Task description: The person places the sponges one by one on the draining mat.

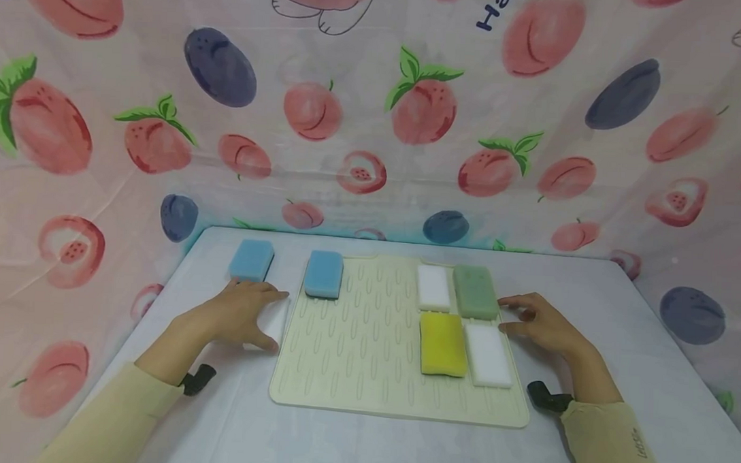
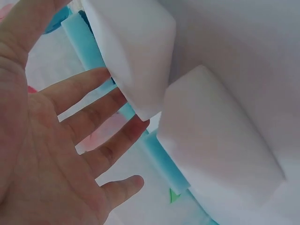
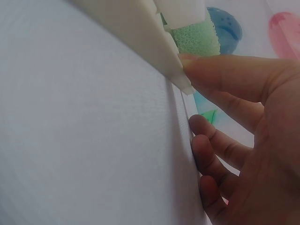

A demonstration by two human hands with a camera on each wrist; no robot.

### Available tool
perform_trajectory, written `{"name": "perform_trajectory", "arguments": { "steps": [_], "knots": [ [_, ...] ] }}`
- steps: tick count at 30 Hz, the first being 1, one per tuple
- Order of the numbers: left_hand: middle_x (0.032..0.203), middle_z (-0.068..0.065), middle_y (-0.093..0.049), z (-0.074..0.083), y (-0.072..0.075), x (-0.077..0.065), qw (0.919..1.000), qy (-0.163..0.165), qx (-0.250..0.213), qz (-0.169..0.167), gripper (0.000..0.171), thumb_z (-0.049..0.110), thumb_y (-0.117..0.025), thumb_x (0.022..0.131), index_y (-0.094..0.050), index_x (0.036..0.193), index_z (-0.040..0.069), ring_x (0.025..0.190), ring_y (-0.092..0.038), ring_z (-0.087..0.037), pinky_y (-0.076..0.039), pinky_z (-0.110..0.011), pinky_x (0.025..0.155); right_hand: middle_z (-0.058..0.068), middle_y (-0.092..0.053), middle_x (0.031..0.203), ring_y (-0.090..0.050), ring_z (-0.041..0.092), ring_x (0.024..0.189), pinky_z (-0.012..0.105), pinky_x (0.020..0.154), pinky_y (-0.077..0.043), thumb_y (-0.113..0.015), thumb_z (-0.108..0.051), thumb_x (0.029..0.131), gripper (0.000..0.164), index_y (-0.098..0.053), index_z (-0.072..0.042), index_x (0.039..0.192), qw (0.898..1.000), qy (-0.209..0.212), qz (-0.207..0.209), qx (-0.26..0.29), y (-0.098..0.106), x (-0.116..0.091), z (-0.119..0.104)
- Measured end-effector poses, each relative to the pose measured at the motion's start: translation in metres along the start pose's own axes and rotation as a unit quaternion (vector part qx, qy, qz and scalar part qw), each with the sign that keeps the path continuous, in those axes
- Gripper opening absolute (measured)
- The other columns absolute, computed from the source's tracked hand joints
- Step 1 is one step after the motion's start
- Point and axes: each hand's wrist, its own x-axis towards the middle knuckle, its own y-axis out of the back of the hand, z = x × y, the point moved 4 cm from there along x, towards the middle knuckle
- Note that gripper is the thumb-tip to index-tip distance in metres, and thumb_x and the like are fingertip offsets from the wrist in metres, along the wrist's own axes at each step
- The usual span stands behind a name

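Observation:
My left hand hovers left of the cream textured mat, thumb and fingers spread. In the left wrist view its fingertips reach the near side of a white sponge; a second white sponge lies beside that one. Beyond these fingers sits a blue sponge off the mat. At the mat's right edge is my right hand, its thumb against the rim and the other fingers loosely bent near the table. A green sponge and a white sponge lie on the mat closest to it.
Also on the mat are a blue sponge at its back left corner, a white sponge and a yellow sponge toward the right. The white table ends at a fruit-print cloth behind.

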Motion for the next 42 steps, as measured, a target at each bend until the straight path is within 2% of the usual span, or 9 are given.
{"name": "perform_trajectory", "arguments": {
  "steps": [8,17,21,28,36,42],
  "knots": [
    [0.151,-0.017,-0.055,0.002,0.005,0.003,1.0000,0.003,-0.005,0.002,0.095,0.052,-0.091,0.073,-0.054,0.151,0.012,0.143,-0.044,-0.047,-0.018,-0.076,0.120,0.025,-0.051,0.139,-0.051,0.041,0.119,0.057,0.096,-0.046,-0.082,-0.025,0.085,0.058,-0.066,-0.005,0.137,1.000,-0.002,-0.003,0.004,0.001,-0.001,-0.001],
    [0.152,-0.017,-0.054,0.009,0.015,0.009,1.0000,-0.003,0.007,-0.003,0.096,0.055,-0.090,0.074,-0.053,0.152,0.013,0.141,-0.046,-0.050,-0.019,-0.078,0.118,0.025,-0.051,0.140,-0.051,0.042,0.121,0.063,0.099,-0.046,-0.083,-0.027,0.085,0.060,-0.065,-0.006,0.138,1.000,-0.008,-0.003,-0.004,-0.002,0.001,0.002],
    [0.152,-0.017,-0.054,0.011,0.021,0.011,0.9998,-0.010,0.015,0.000,0.095,0.054,-0.089,0.075,-0.053,0.152,0.013,0.141,-0.046,-0.049,-0.023,-0.077,0.118,0.024,-0.051,0.140,-0.051,0.042,0.121,0.063,0.099,-0.046,-0.082,-0.028,0.085,0.060,-0.064,-0.006,0.138,1.000,-0.015,-0.004,-0.005,-0.001,0.000,0.003],
    [0.156,-0.017,-0.050,0.015,0.029,0.018,0.9994,-0.022,0.025,0.005,0.099,0.053,-0.087,0.077,-0.046,0.157,0.013,0.141,-0.045,-0.051,-0.035,-0.067,0.116,0.025,-0.051,0.140,-0.051,0.042,0.120,0.062,0.099,-0.046,-0.083,-0.027,0.085,0.060,-0.065,-0.005,0.138,1.000,-0.011,0.000,-0.004,-0.001,0.000,0.002],
    [0.158,-0.016,-0.048,0.027,0.039,0.028,0.9991,-0.032,0.024,0.015,0.096,0.052,-0.088,0.077,-0.048,0.156,0.012,0.144,-0.042,-0.051,-0.029,-0.068,0.120,0.025,-0.052,0.139,-0.051,0.041,0.120,0.061,0.099,-0.046,-0.082,-0.027,0.086,0.060,-0.064,-0.004,0.138,1.000,-0.008,0.001,-0.008,-0.001,-0.001,0.001],
    [0.159,-0.016,-0.048,0.036,0.044,0.038,0.9984,-0.042,0.034,0.016,0.096,0.053,-0.087,0.078,-0.048,0.156,0.013,0.143,-0.044,-0.046,-0.025,-0.066,0.124,0.024,-0.053,0.138,-0.051,0.040,0.118,0.060,0.097,-0.047,-0.083,-0.028,0.085,0.059,-0.065,-0.005,0.137,1.000,-0.008,0.003,-0.014,0.000,-0.001,0.001]
  ]
}}
